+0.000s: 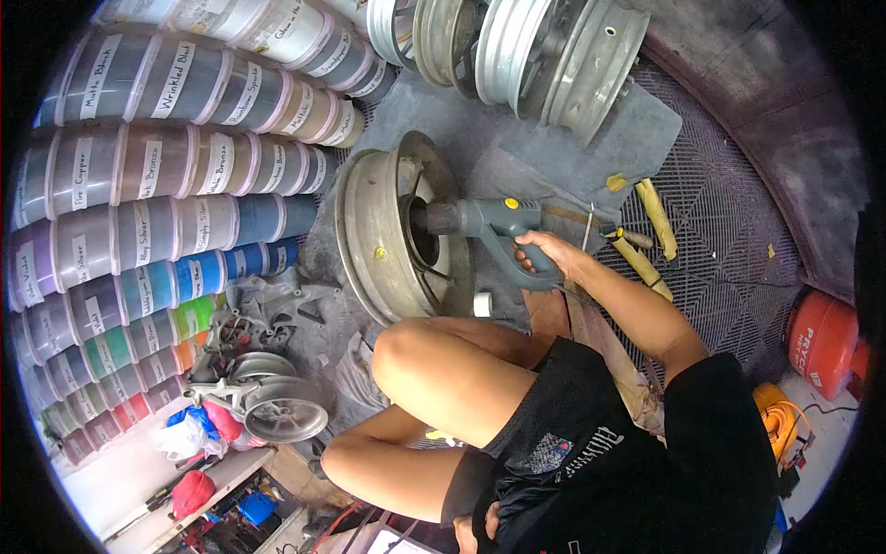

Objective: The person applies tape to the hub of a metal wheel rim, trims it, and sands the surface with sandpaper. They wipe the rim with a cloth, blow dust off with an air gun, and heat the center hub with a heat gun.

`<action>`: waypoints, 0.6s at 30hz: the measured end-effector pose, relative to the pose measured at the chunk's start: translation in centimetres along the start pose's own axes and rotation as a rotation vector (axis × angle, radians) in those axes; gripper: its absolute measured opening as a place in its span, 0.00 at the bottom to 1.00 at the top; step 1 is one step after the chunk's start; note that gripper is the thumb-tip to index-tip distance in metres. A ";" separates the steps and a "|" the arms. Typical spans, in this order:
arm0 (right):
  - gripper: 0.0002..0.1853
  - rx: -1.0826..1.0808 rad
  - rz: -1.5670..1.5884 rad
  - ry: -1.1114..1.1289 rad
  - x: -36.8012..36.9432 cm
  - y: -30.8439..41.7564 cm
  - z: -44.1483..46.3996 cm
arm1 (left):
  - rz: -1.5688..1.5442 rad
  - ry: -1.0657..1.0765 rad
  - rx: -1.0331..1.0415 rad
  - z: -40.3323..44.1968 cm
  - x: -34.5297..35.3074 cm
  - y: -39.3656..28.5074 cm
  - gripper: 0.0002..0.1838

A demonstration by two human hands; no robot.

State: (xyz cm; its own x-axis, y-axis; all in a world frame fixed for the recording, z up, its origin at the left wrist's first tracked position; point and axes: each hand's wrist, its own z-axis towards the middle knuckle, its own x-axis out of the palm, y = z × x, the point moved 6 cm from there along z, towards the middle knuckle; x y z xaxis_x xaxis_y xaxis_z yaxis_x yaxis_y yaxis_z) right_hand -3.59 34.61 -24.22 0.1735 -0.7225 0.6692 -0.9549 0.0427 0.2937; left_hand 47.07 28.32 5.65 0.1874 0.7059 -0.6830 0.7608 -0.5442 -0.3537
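Observation:
My right hand is wrapped round the looped handle of a grey heat gun with a yellow button on top. Its dark nozzle points into the hub of a bare metal wheel rim, which stands upright on grey cloth; whether the two touch is hard to tell. Bits of yellow stick to the rim. Low in the view, my left hand rests by my lap against black clothing, its fingers mostly hidden. A small white cylinder lies beside the rim, below the heat gun.
Labelled powder tubs are stacked at left. More wheel rims stand at the top. Yellow-handled tools and yellow strips lie on the grid floor. Smaller metal parts sit lower left; a red gas cylinder is far right.

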 end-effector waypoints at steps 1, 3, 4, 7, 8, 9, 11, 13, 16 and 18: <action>0.12 0.006 -0.002 -0.006 0.0 0.1 0.0 | 0.001 0.001 0.002 0.1 0.0 -0.1 0.08; 0.12 0.019 -0.006 -0.019 -0.2 0.3 0.1 | 0.005 -0.001 0.007 0.2 -0.1 -0.1 0.08; 0.12 0.012 -0.030 -0.009 -0.2 0.5 0.1 | 0.005 -0.002 0.010 0.2 -0.1 -0.2 0.08; 0.12 0.002 -0.086 0.009 -0.5 1.0 0.2 | 0.012 0.000 0.013 0.2 -0.1 -0.3 0.08; 0.12 0.004 -0.092 0.008 -0.5 1.1 0.2 | 0.013 -0.001 0.013 0.2 -0.2 -0.3 0.08; 0.12 0.007 -0.098 0.007 -0.6 1.1 0.2 | 0.017 0.000 0.014 0.3 -0.2 -0.3 0.08; 0.11 0.010 -0.117 0.002 -0.9 1.3 0.2 | 0.018 0.001 0.017 0.3 -0.2 -0.4 0.08; 0.11 0.010 -0.144 0.016 -1.1 1.4 0.4 | 0.020 0.002 0.020 0.4 -0.1 -0.5 0.08; 0.11 0.008 -0.197 0.029 -1.3 1.9 0.5 | 0.025 0.002 0.021 0.5 -0.2 -0.7 0.08; 0.12 0.012 -0.241 -0.002 -1.5 2.4 0.4 | 0.027 0.003 0.024 0.6 -0.2 -0.8 0.08</action>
State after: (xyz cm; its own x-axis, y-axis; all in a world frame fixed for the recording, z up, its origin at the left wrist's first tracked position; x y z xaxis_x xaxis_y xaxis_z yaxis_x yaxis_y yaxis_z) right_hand -6.23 35.50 -24.76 0.3962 -0.7122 0.5795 -0.8889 -0.1395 0.4363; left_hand 46.04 28.40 5.69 0.2100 0.6920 -0.6907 0.7400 -0.5742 -0.3503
